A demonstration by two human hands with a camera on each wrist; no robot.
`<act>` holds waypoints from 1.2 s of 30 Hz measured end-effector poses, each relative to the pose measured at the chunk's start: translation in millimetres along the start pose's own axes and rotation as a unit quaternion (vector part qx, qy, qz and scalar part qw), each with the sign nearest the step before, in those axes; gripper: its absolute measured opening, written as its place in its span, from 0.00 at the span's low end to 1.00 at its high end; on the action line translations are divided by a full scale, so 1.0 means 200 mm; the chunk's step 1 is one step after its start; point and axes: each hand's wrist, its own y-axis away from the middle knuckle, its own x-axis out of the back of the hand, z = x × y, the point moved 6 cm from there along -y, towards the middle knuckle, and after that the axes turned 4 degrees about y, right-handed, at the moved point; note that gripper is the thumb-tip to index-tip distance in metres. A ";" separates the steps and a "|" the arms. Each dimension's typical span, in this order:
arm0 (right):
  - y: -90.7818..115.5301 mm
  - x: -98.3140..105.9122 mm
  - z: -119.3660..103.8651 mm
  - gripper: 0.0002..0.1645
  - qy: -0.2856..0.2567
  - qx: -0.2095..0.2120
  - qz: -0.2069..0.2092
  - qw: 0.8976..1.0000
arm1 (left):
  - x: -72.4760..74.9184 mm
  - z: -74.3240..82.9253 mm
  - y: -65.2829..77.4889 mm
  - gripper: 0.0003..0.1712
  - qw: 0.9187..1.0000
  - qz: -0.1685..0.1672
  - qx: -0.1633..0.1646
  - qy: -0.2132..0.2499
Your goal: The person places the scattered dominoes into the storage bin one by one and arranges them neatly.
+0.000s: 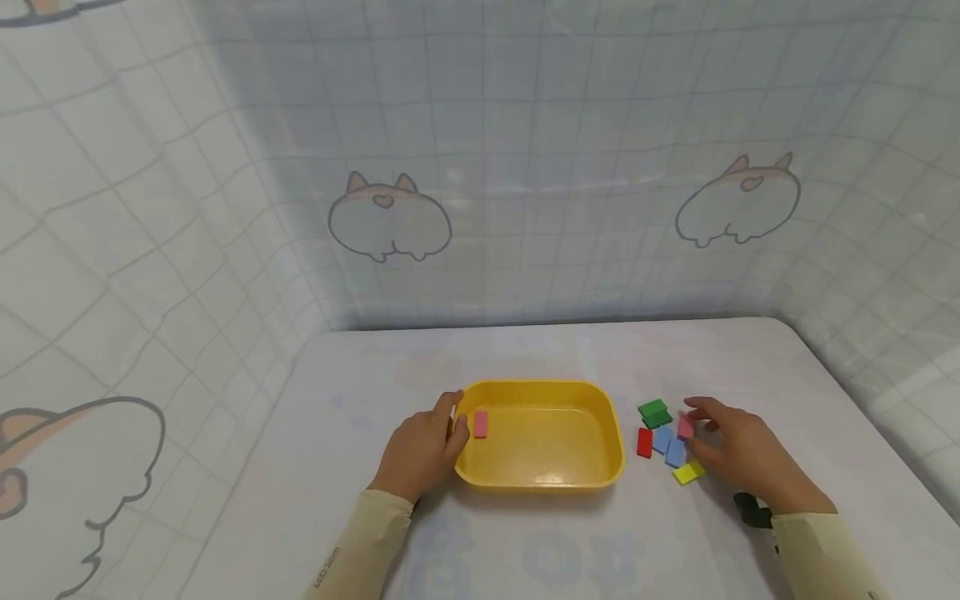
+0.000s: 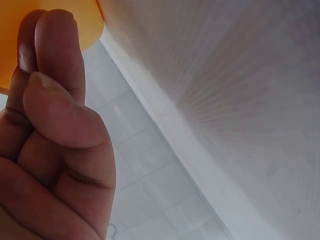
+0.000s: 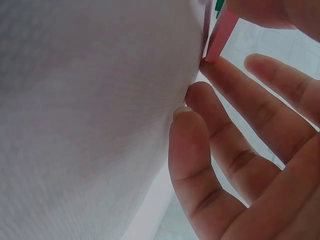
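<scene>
A shallow yellow tray (image 1: 540, 485) stands on the table, with one pink tile (image 1: 481, 424) lying inside near its left wall. My left hand (image 1: 422, 450) is at the tray's left side, fingertips and thumb touching the rim; its fingers look fairly straight in the left wrist view. Right of the tray, my right hand (image 1: 738, 446) pinches another pink tile (image 3: 223, 35), tilted on edge between thumb and a fingertip. Close by lie two green tiles (image 1: 655, 414), a red tile (image 1: 645, 442), two blue tiles (image 1: 675, 452) and a yellow tile (image 1: 688, 472).
The pale tabletop (image 1: 360, 375) runs back to a hanging cloth (image 1: 495, 250) with a grid and cartoon animals, which also encloses the left and right sides. A dark object (image 1: 750, 510) shows beside my right wrist.
</scene>
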 end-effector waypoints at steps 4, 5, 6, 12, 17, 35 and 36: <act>0.00 0.00 0.00 0.38 -0.003 -0.006 -0.003 1.000 | 0.00 0.00 0.00 0.22 1.000 0.000 -0.003 -0.004; 0.00 0.00 0.00 0.38 -0.002 -0.006 -0.003 1.000 | 0.00 0.00 -0.01 0.22 1.000 0.000 -0.004 -0.006; 0.00 0.00 0.00 0.39 -0.002 -0.006 -0.003 1.000 | 0.00 0.00 -0.01 0.22 1.000 -0.001 -0.003 -0.005; 0.01 0.01 -0.01 0.39 -0.003 -0.004 -0.004 1.000 | 0.00 -0.01 0.00 0.22 1.000 -0.005 0.001 -0.004; 0.01 0.01 -0.01 0.40 0.001 -0.004 -0.004 1.000 | 0.00 0.00 0.00 0.22 1.000 -0.007 0.005 -0.003; 0.01 0.05 -0.02 0.42 -0.004 0.013 -0.001 1.000 | -0.01 -0.01 0.00 0.21 1.000 0.006 -0.010 -0.002; 0.00 0.05 -0.03 0.42 -0.005 0.016 0.000 1.000 | -0.01 -0.01 0.00 0.21 1.000 0.009 -0.013 -0.001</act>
